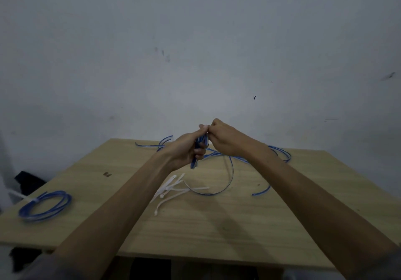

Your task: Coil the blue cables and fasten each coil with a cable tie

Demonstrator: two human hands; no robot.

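Note:
My left hand (188, 149) grips a small bundle of blue cable (198, 152) raised above the far middle of the wooden table (217, 225). My right hand (223, 137) pinches the top of that bundle, touching my left thumb. From the bundle a loose length of blue cable (230, 179) trails down and curves across the table. More loose blue cable (280, 152) lies behind my hands. A finished blue coil (46, 205), bound with a white tie, rests at the table's left edge. Several white cable ties (171, 189) lie in a heap at the table's middle.
A grey wall (195, 51) rises right behind the table. A dark object (27, 182) sits on the floor past the table's left edge. A short blue cable end (261, 191) lies to the right of the ties.

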